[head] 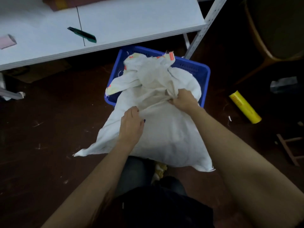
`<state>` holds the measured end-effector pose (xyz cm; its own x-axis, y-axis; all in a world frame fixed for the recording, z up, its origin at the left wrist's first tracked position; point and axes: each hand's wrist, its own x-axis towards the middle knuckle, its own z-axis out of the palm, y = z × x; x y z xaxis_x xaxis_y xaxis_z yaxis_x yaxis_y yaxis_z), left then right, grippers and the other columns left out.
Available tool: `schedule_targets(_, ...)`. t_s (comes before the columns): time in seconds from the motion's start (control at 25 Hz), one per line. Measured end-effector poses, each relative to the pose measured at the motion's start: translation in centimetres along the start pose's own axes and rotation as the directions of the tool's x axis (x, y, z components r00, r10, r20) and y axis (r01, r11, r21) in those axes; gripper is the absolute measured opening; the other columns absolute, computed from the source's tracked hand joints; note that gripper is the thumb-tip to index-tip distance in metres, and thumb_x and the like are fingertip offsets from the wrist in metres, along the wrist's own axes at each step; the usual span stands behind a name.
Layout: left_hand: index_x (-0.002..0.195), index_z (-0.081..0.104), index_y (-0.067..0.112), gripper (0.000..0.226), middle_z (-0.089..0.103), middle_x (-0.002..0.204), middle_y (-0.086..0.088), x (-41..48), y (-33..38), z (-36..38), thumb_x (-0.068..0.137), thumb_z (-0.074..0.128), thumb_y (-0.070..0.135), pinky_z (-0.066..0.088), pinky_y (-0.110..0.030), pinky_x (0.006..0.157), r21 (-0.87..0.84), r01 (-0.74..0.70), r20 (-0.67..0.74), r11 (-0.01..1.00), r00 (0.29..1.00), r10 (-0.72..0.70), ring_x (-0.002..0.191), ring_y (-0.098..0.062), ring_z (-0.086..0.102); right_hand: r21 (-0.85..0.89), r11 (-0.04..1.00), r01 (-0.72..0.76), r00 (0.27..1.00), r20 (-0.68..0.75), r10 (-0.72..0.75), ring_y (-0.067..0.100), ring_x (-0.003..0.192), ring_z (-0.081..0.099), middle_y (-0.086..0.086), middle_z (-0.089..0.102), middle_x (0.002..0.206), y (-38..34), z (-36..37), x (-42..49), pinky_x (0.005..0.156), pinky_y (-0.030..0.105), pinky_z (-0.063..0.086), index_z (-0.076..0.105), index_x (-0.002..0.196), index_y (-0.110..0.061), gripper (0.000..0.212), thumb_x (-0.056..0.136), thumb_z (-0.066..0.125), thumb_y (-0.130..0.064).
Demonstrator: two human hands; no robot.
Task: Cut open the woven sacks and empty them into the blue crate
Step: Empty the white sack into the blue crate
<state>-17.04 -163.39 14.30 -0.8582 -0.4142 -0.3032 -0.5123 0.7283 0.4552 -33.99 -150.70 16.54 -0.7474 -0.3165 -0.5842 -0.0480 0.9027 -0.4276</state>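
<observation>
Two hands bunch sack [166, 129] over crate [194, 68], dark floor [49, 112] w/ scraps.

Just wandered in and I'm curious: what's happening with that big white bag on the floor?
A person is gripping a white sack with both hands, the left hand on its side and the right hand bunching the fabric near its mouth. The mouth lies over a blue crate. A green knife rests unused on the white table.
</observation>
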Motion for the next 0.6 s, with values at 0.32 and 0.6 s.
schedule_targets(0.32, 0.124, 0.049, -0.001, 0.065, 0.048, 0.128, -0.021, -0.1, -2.3, 4.9, 0.074, 0.075, 0.032, 0.038, -0.042, 0.099, 0.059, 0.042, 0.064, 0.997, 0.997, -0.045, 0.117, -0.036, 0.047, 0.027, 0.990, -0.141, 0.972, -0.187, 0.143, 0.032, 0.107, 0.056, 0.011, 0.062, 0.114, 0.9, -0.7, 6.1, 0.091, 0.042, 0.043, 0.057, 0.117, -0.013, 0.033, 0.092, 0.055, -0.034)
schedule_targets(0.6, 0.087, 0.064, 0.009, 0.053, 0.064, 0.090, -0.012, 2.4, -3.6, 6.5, 0.048, 0.089, 0.033, 0.048, -0.035, 0.075, 0.218, -0.110, 0.116, 0.970, 0.989, 0.086, 0.079, -0.028, 0.063, 0.012, 0.977, -0.214, 0.960, -0.180, 0.213, 0.034, 0.113, 0.053, 0.013, 0.058, 0.122, 3.8, 2.0, 7.6, 0.094, 0.044, 0.040, 0.049, 0.126, -0.014, 0.039, 0.093, 0.053, -0.034)
